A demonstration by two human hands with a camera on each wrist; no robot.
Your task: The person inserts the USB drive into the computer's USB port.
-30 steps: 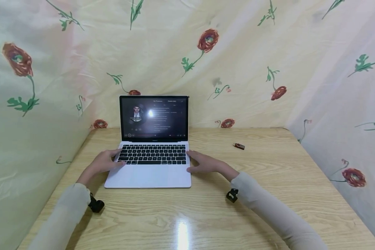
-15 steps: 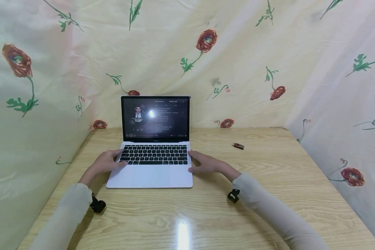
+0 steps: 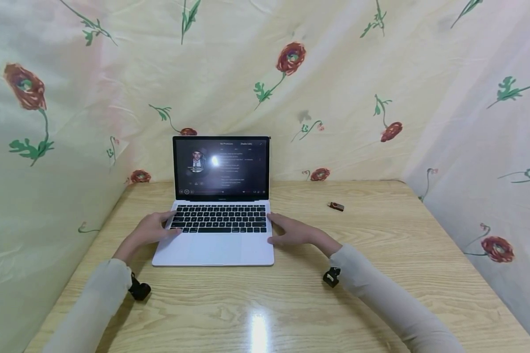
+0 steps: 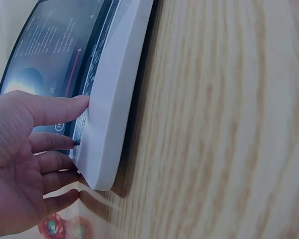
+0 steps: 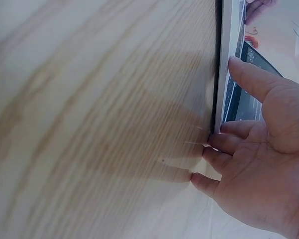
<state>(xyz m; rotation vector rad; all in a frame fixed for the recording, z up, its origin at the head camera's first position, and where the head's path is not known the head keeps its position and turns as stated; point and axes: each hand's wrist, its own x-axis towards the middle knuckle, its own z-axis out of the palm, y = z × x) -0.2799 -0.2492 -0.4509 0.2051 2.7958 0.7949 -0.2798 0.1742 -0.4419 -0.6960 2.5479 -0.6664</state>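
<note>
Touching the laptop (image 3: 218, 249), fingers (image 4: 59, 109) show fully wrist-side only.

Laptop (image 3: 221, 215): standing open left of centre, barring any straight pass there.
Left hand (image 3: 149, 229) and right hand (image 3: 293, 231): touching opposite laptop edges, blocking both.
Wooden table (image 3: 229, 299): passable at lower centre and, around small USB stick (image 3: 336, 207), centre right.
Floral cloth (image 3: 349, 93): closing off top, left and right.
</note>
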